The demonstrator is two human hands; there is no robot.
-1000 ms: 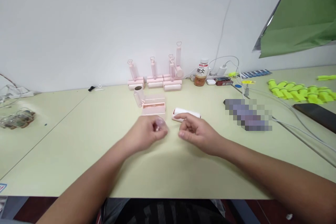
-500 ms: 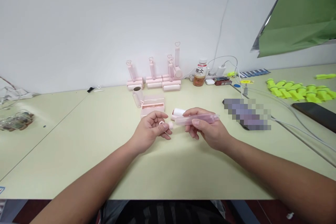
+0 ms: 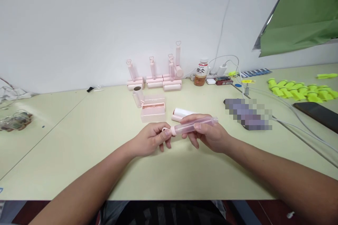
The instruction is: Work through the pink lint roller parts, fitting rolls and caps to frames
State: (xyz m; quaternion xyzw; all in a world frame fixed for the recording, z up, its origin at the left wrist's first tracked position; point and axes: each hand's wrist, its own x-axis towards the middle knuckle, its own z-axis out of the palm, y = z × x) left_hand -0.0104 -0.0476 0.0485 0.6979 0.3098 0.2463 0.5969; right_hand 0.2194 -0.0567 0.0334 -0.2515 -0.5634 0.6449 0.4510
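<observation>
Joining pink cap to clear tube above the table

Compared with half a second ago, the small pink cap (image 3: 167,132) now touches the left end of the clear pink tube (image 3: 194,126); before, a gap separated them. Behind the hands lie a white roll (image 3: 182,113), a pink box (image 3: 152,111) and a row of pink rollers (image 3: 155,74) by the wall. Nothing blocks the view. The left hand (image 3: 151,140) pinches the cap between thumb and fingers. The right hand (image 3: 208,133) is closed around the tube, held level just above the table (image 3: 79,140).
</observation>
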